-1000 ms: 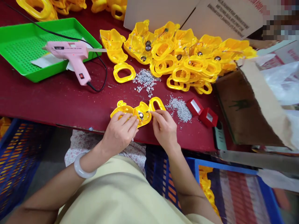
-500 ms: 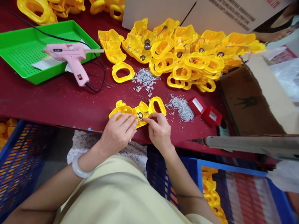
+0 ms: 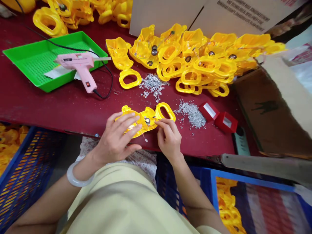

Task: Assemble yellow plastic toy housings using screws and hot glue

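A yellow plastic duck-shaped shell (image 3: 146, 118) lies at the near edge of the dark red table (image 3: 60, 104), with a small round metal piece in its middle and a ring handle at its right end. My left hand (image 3: 117, 139) rests on the shell's left half, fingers stretched over it and holding it down. My right hand (image 3: 168, 138) is beside the shell's right side, its fingertips pinched together at the shell's edge on something too small to make out. A thin wire hangs from the shell over the table edge.
A heap of yellow shells (image 3: 195, 58) fills the table's back. Two piles of small silver bits (image 3: 191, 112) and two red boxes (image 3: 218, 117) lie nearby. A pink glue gun (image 3: 78, 65) rests on a green tray (image 3: 29, 61). Blue crates (image 3: 21, 175) stand below.
My left hand has opened out, fingers now spread flat over the shell's left half instead of curled. My right hand stays pinched at the shell's right side. The camera shifted slightly.
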Tool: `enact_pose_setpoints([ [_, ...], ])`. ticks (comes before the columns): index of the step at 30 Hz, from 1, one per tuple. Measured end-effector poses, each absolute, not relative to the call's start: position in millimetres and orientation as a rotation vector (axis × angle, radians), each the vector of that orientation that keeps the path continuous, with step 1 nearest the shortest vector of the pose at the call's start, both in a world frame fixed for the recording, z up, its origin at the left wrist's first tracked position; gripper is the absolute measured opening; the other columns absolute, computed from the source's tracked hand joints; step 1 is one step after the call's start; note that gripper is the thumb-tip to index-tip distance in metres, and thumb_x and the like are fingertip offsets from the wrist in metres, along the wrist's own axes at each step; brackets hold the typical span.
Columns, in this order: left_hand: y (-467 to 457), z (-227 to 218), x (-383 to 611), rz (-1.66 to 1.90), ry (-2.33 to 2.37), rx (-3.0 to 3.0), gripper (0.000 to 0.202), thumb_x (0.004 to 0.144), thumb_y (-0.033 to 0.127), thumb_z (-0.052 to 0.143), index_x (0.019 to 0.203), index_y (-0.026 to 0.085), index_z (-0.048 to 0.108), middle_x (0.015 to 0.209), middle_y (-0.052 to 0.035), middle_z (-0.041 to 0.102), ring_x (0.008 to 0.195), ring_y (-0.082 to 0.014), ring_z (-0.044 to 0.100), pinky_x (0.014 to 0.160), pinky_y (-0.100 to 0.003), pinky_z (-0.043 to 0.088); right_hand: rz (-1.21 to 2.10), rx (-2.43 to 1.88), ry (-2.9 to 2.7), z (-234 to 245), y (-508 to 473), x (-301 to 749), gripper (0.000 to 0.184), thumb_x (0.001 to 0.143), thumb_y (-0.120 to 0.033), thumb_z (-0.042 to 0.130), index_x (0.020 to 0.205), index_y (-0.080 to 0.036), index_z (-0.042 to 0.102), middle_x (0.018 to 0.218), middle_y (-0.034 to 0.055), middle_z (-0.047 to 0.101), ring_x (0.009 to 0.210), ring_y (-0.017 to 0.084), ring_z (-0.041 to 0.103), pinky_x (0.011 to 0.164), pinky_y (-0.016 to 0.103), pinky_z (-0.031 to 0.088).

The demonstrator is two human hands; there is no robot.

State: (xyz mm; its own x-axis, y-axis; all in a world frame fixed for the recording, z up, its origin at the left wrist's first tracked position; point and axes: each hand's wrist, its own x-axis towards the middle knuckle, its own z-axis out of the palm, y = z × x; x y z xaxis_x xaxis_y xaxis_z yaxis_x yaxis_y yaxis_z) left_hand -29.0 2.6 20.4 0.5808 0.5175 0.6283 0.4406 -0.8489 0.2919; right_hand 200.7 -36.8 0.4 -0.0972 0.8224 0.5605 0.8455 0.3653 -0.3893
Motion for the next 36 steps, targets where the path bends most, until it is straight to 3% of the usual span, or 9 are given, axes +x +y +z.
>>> enact_pose_setpoints([
  [5, 40.0, 36.9, -32.9, 0.924, 1.286, 2.532, 0.035, 0.095, 0.031, 0.048, 0.121, 0.012, 0.063, 0.12, -0.0153, 0.066, 0.115, -0.0294, 0.059, 0.098, -0.047, 0.047, -0.11, -1.405, -1.766, 4.3, -46.3, 191.9, 0.03, 0.088, -0.004, 0.048, 0.108, -0.021, 0.063, 0.101, 0.0104, 0.062, 0.095, 0.02, 0.063, 0.083, 0.039, 0.056],
  [10, 59.8, 34.2, -31.8, 0.558, 1.327, 2.428, 0.031, 0.091, 0.025, 0.051, 0.116, 0.013, 0.064, 0.1, -0.0114, 0.074, 0.087, -0.0251, 0.071, 0.077, -0.036, 0.054, -0.019, -1.487, -1.666, 2.7, -70.8, 180.2, 0.027, 0.089, -0.007, 0.05, 0.106, -0.022, 0.064, 0.097, 0.0083, 0.063, 0.091, 0.019, 0.064, 0.076, 0.036, 0.057],
  [14, 40.5, 24.4, -29.8, 0.817, 1.334, 2.27, 0.021, 0.089, 0.019, 0.05, 0.105, 0.014, 0.062, 0.09, -0.0074, 0.073, 0.073, -0.018, 0.069, 0.065, -0.027, 0.051, 0.337, -1.595, -1.502, -1.8, -95.8, 163.8, 0.02, 0.092, -0.017, 0.052, 0.108, -0.022, 0.062, 0.096, 0.0073, 0.064, 0.083, 0.017, 0.066, 0.067, 0.03, 0.057],
  [18, 3.1, 12.3, -20.9, 1.134, 1.367, 1.933, 0.014, 0.089, 0.023, 0.053, 0.102, 0.017, 0.055, 0.084, -0.0025, 0.068, 0.065, -0.0117, 0.065, 0.058, -0.021, 0.05, 0.75, -1.508, -1.346, -3.4, -99.8, 144.8, 0.045, 0.094, -0.03, 0.052, 0.138, -0.023, 0.042, 0.116, 0.0118, 0.065, 0.089, 0.018, 0.068, 0.064, 0.028, 0.059],
  [20, -16.1, 7.5, -17.1, 1.228, 1.363, 1.765, 0.016, 0.09, 0.026, 0.056, 0.103, 0.019, 0.051, 0.087, -0.0019, 0.066, 0.066, -0.0103, 0.065, 0.057, -0.019, 0.051, 0.75, -1.471, -1.335, -1.9, -91.4, 142.0, 0.053, 0.094, -0.031, 0.052, 0.143, -0.022, 0.034, 0.129, 0.0152, 0.061, 0.102, 0.02, 0.067, 0.07, 0.029, 0.06],
  [22, -32.3, 4.9, -17.4, 1.252, 1.32, 1.731, 0.018, 0.091, 0.03, 0.058, 0.102, 0.019, 0.049, 0.091, -0.0022, 0.064, 0.068, -0.0094, 0.065, 0.058, -0.018, 0.053, 0.643, -1.494, -1.377, 2.0, -79.9, 145.1, 0.047, 0.094, -0.028, 0.05, 0.14, -0.021, 0.041, 0.13, 0.0153, 0.062, 0.108, 0.021, 0.066, 0.078, 0.031, 0.059],
  [25, -47.5, 7.1, -25.6, 1.3, 1.286, 1.959, 0.023, 0.088, 0.033, 0.064, 0.099, 0.019, 0.05, 0.095, -0.0044, 0.063, 0.074, -0.0113, 0.062, 0.063, -0.021, 0.054, 0.507, -1.53, -1.52, 11.2, -64.0, 154.3, 0.035, 0.093, -0.022, 0.047, 0.127, -0.02, 0.054, 0.119, 0.0114, 0.068, 0.104, 0.02, 0.067, 0.087, 0.034, 0.057],
  [29, -48.4, 19.6, -35.9, 1.5, 1.435, 2.347, 0.032, 0.083, 0.031, 0.071, 0.106, 0.016, 0.055, 0.098, -0.0108, 0.062, 0.09, -0.0221, 0.059, 0.079, -0.037, 0.053, 0.484, -1.502, -1.73, 20.6, -49.8, 157.9, 0.032, 0.091, -0.017, 0.043, 0.119, -0.018, 0.059, 0.108, 0.0086, 0.072, 0.093, 0.018, 0.069, 0.082, 0.031, 0.056],
  [36, -19.4, 25.8, -26.6, 1.06, 1.668, 2.431, 0.01, 0.089, 0.024, 0.06, 0.086, 0.016, 0.065, 0.094, -0.0099, 0.062, 0.092, -0.0259, 0.053, 0.081, -0.044, 0.044, 0.426, -1.404, -2.039, 17.3, -29.3, 151.9, 0.031, 0.093, -0.017, 0.041, 0.119, -0.018, 0.059, 0.107, 0.0097, 0.072, 0.096, 0.02, 0.069, 0.085, 0.034, 0.056],
])
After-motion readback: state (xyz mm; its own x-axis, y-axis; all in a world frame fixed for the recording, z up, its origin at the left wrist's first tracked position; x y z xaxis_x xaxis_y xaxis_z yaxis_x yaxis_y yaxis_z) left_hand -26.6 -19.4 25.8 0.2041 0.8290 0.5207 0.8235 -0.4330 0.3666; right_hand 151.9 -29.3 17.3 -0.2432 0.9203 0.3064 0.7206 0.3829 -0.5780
